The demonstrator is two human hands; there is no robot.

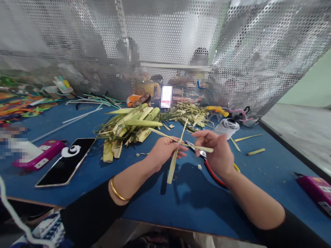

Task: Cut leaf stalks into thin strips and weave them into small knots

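Note:
Two pale green leaf strips point(172, 170) cross each other above the blue table point(152, 206). My left hand point(165, 151) pinches them near the crossing, with its fingertips just behind it. My right hand point(216, 151) is beside the right end of the horizontal strip, thumb and fingers apart; whether its fingers touch the strip is unclear. Beneath and behind my right hand lie scissors point(213, 174) with red and yellow handles, partly hidden. A pile of green husks point(134, 125) rests on the table beyond my left hand.
A phone point(68, 162) and a magenta box point(43, 155) lie at left, another magenta box point(317, 191) at right. Shredded leaves point(191, 113), a white string roll point(229, 127) and a lit screen point(166, 96) stand near the perforated metal panel point(165, 34). People are behind it.

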